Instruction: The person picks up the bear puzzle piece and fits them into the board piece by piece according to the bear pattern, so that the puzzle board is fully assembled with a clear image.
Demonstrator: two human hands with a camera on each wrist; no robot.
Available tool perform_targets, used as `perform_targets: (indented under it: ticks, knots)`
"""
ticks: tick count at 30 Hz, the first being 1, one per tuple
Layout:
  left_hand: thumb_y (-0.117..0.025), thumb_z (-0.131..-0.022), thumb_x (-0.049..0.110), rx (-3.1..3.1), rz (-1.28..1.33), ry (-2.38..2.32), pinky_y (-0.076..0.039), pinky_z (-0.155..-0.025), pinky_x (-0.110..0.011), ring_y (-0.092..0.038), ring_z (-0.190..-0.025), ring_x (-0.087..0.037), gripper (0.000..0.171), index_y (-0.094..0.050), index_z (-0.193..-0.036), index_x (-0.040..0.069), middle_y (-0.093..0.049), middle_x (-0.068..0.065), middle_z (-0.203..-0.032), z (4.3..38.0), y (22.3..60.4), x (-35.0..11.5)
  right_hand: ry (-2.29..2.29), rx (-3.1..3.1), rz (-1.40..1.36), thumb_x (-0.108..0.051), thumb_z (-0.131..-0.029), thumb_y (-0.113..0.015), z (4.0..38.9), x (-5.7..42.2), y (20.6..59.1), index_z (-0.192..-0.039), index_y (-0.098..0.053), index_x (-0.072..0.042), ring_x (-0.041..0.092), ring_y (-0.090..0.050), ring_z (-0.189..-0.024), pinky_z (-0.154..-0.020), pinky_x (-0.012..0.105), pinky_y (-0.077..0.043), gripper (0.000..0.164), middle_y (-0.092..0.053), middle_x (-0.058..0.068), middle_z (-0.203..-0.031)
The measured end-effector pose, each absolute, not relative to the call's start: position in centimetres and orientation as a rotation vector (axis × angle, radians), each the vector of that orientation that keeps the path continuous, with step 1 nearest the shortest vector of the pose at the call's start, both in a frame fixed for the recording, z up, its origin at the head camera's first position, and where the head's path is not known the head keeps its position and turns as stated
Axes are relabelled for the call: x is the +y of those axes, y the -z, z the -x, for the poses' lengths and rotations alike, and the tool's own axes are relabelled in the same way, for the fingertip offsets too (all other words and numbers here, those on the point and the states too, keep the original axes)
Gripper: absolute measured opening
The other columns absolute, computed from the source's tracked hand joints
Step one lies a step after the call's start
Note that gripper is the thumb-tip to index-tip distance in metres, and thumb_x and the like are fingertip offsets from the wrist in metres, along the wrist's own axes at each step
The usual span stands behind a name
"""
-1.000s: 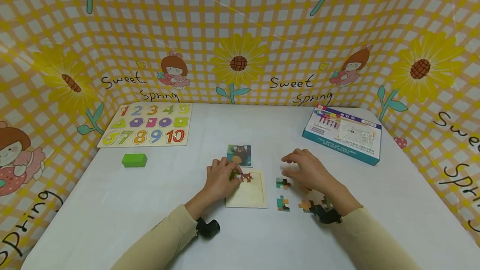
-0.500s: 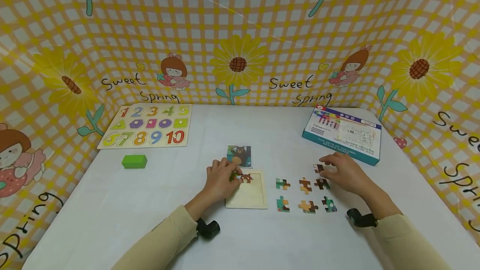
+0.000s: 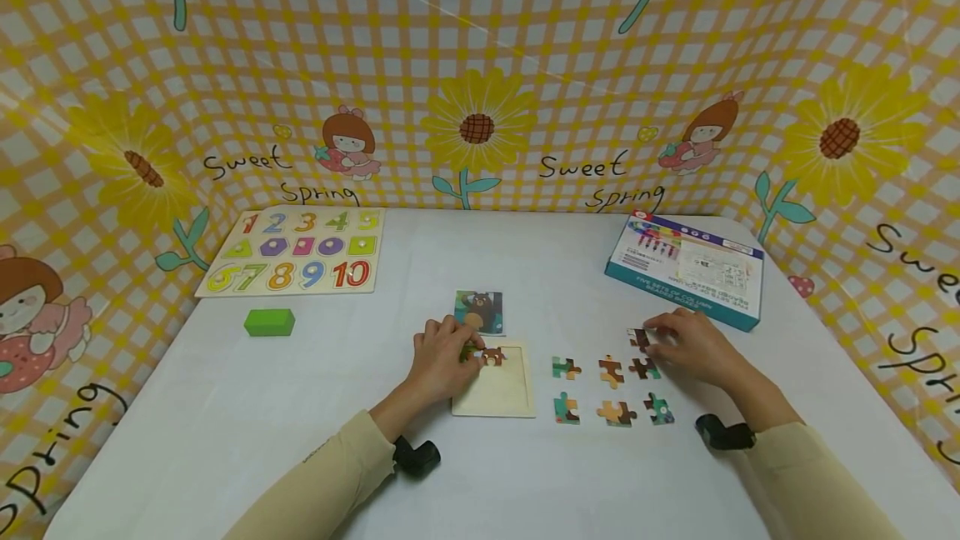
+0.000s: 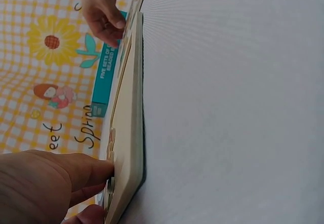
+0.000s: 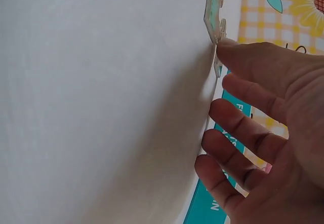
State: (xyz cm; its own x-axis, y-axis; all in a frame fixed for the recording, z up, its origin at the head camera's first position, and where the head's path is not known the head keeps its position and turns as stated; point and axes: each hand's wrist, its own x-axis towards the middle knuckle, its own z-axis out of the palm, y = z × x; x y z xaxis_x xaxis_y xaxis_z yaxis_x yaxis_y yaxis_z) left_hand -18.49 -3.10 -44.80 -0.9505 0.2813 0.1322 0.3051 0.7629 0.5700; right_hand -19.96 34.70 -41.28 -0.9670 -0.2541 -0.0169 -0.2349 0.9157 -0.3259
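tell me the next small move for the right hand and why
I'd probably lift the farthest loose puzzle piece toward the wooden tray: the right hand has its fingertips right at that piece, and most of the tray's recess is bare.

cloth [image 3: 480, 40]: "Sweet Spring" | box [image 3: 678, 290]: "FIVE SETS OF COLUMN…" | board [image 3: 288, 248]: 1–10

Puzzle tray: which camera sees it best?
The head view: it shows the puzzle tray from above, partly covered by the left hand. The left wrist view shows it nearly edge-on; the right wrist view shows none.
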Motion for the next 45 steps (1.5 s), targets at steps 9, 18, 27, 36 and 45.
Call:
perform_targets:
  ticks: [9, 18, 27, 36, 45]
  knots:
    - [-0.067, -0.083, 0.021, -2.911, 0.48, 0.953, -0.029, -0.087, -0.049, -0.038, -0.098, -0.025, 0.011, -0.065, -0.093, 0.02, -0.05, -0.003, -0.097, 18.47, 44.91, -3.15, 0.526, 2.996, 0.358, -0.017, -0.081, -0.068, 20.32, 34.86, 41.8, -0.114, -0.065, -0.005, 0.03, -0.049, -0.094, -0.078, 0.042, -0.041, 0.035, -0.061, 0.017, -0.103]
    - [-0.066, -0.082, 0.018, -2.899, 0.476, 0.963, -0.029, -0.087, -0.05, -0.039, -0.098, -0.026, 0.011, -0.065, -0.092, 0.019, -0.051, -0.003, -0.097, 18.41, 44.9, -3.11, 0.542, 2.992, 0.351, -0.017, -0.082, -0.068, 20.43, 34.85, 41.88, -0.113, -0.066, -0.006, 0.029, -0.049, -0.093, -0.074, 0.036, -0.039, 0.033, -0.061, 0.016, -0.102]
    - [-0.066, -0.082, 0.019, -2.894, 0.476, 0.981, -0.029, -0.088, -0.051, -0.039, -0.098, -0.026, 0.011, -0.066, -0.093, 0.02, -0.051, -0.004, -0.098, 18.36, 44.77, -3.11, 0.55, 3.019, 0.366, -0.016, -0.083, -0.067, 20.37, 34.83, 41.82, -0.109, -0.068, -0.006, 0.028, -0.049, -0.092, -0.073, 0.034, -0.038, 0.029, -0.061, 0.014, -0.099]
    - [-0.065, -0.08, 0.016, -2.839, 0.493, 0.963, -0.03, -0.085, -0.05, -0.038, -0.096, -0.026, 0.011, -0.064, -0.091, 0.016, -0.049, -0.004, -0.093, 18.16, 44.82, -2.99, 0.525, 3.043, 0.384, -0.016, -0.083, -0.067, 20.36, 34.94, 41.97, -0.107, -0.069, -0.006, 0.028, -0.048, -0.091, -0.073, 0.034, -0.037, 0.027, -0.061, 0.014, -0.098]
    - [-0.066, -0.082, 0.019, -2.891, 0.484, 0.944, -0.03, -0.086, -0.051, -0.04, -0.1, -0.028, 0.011, -0.066, -0.093, 0.019, -0.052, -0.005, -0.098, 18.26, 44.6, -2.91, 0.497, 3.069, 0.435, -0.016, -0.082, -0.068, 19.93, 34.67, 41.59, -0.106, -0.069, -0.006, 0.027, -0.048, -0.09, -0.074, 0.036, -0.037, 0.027, -0.062, 0.013, -0.097]
